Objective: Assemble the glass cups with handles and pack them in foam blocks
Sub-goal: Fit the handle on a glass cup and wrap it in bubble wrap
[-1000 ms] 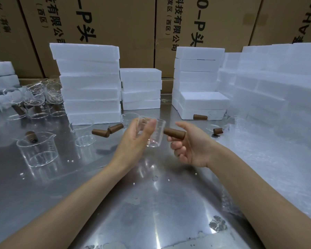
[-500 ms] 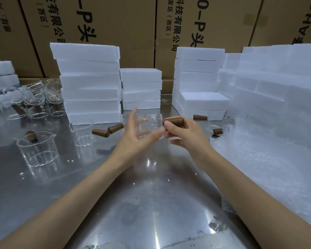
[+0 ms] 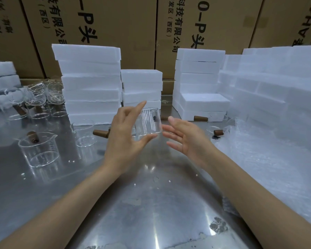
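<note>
The cardboard cartons (image 3: 104, 29) along the far wall carry black print turned sideways: "科技有限公司" with "(西区)" beside it and large "0-P头" on the middle carton, "有限公司" and "-P头" on the left one, "AHA" far right

Left hand (image 3: 123, 135) fingers pinching; right hand (image 3: 184, 137) flat, fingers straight.

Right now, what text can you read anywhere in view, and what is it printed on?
"科技有限公司" with "(西区)" beside it, running vertically: middle cardboard box.
"-P头": second cardboard box from the left.
"0-P头": middle cardboard box.
"AHA", cut off by the frame: right cardboard box.
Print on the far-left cardboard box: too blurred to read.
No print shows on the foam blocks or glass cups.
</note>
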Available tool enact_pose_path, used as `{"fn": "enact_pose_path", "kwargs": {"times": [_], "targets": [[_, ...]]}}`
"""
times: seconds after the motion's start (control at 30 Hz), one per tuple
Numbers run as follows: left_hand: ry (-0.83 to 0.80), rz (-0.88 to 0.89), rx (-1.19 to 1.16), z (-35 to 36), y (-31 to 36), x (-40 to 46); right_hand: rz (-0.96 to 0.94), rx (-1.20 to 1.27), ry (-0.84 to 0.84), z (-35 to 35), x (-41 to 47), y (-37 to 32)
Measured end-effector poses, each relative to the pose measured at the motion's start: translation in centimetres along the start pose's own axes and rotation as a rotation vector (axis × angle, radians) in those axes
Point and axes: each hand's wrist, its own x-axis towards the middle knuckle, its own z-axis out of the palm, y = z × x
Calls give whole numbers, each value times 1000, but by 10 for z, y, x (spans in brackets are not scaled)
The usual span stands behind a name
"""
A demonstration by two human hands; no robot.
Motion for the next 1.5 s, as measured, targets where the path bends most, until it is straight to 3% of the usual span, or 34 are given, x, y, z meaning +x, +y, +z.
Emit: {"fn": "enact_pose_path", "kwargs": {"times": [0.27, 0.57, 0.77, 0.9, 1.1, 1.2, 1.33, 1.5], "targets": [[2, 218, 255, 6, 6, -2, -114, -341, 9, 18, -5, 8], [-60, 128, 6, 8, 0, -5, 47, 117, -63, 14, -6, -1], [-31, 96, -3, 7, 2, -3, 92, 102, -134, 12, -7, -3], [3, 240, 132, 4, 3, -1, 49, -51, -107, 15, -6, 3], [-7, 319, 298, 5, 6, -4, -75, -342, 22, 18, -5, 10], [16, 262, 266, 5, 8, -3, -97, -335, 93, 17, -2, 12], [81, 141, 142, 3, 11, -2, -12, -147, 83, 14, 1, 10], [-38, -14, 35, 3, 7, -2, 53, 9, 7, 11, -1, 6]]}}
